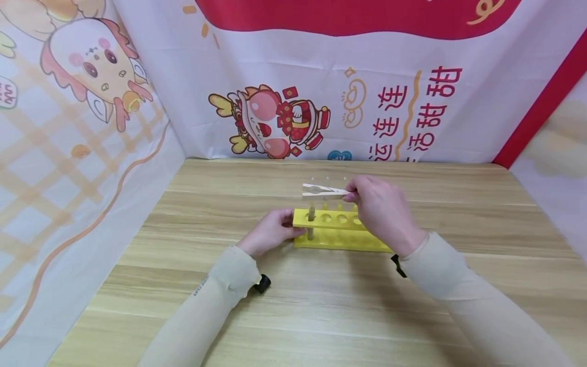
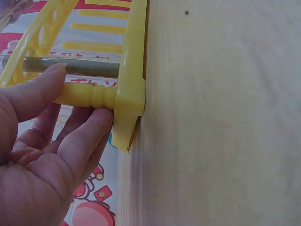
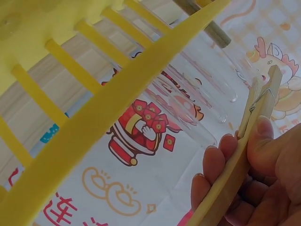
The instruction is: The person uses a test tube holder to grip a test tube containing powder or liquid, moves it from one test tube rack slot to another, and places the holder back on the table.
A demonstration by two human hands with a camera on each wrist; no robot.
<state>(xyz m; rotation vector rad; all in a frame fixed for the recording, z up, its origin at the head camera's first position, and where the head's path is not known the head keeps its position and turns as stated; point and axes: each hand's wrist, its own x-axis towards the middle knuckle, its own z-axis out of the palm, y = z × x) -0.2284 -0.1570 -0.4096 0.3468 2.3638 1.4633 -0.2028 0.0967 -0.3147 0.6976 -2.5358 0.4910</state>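
Note:
A yellow test tube rack (image 1: 339, 245) stands on the table. My left hand (image 1: 270, 232) grips its left end post, thumb on one side and fingers curled round the other, as the left wrist view shows. In the leftmost hole stands a clear test tube with a brownish-grey filling (image 2: 89, 67). My right hand (image 1: 382, 209) holds a wooden test tube clamp (image 3: 235, 172) between thumb and fingers, level above the rack. The clamp's notched tips overlap the line of the filled tube; I cannot tell whether they touch it.
Several clear test tubes (image 3: 221, 89) stand rounded end up along the rack's back pegs, just under the clamp. Around the rack lies a wood-grain table (image 1: 284, 316). Printed cloth (image 1: 183, 51) hangs along the back and sides. A black piece (image 1: 262, 284) sits at my left cuff.

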